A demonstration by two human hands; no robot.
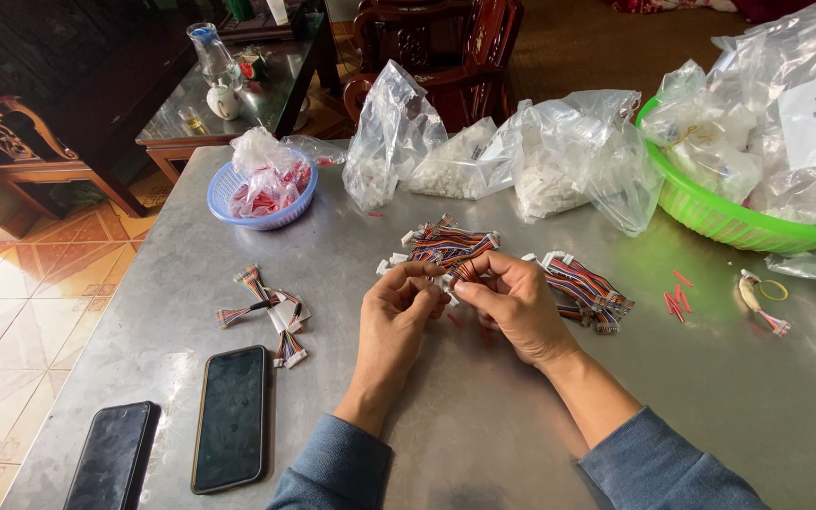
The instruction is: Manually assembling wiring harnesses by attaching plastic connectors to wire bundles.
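Observation:
My left hand (399, 307) and my right hand (514, 300) meet at the middle of a grey metal table (484, 444). Together they pinch a short multicoloured ribbon cable with a small white connector (448, 280) between the fingertips. Just beyond the fingers lies a pile of the same striped cables (448, 243), and another bunch (589, 288) lies to the right of my right hand. A few finished cable pieces (271, 307) lie to the left of my left hand.
Two dark phones (229, 416) (113, 458) lie face up at the near left. A blue basket of red-filled bags (263, 184), clear bags of white parts (484, 156) and a green basket of bags (729, 222) line the far side. Small red pieces (677, 297) lie at the right.

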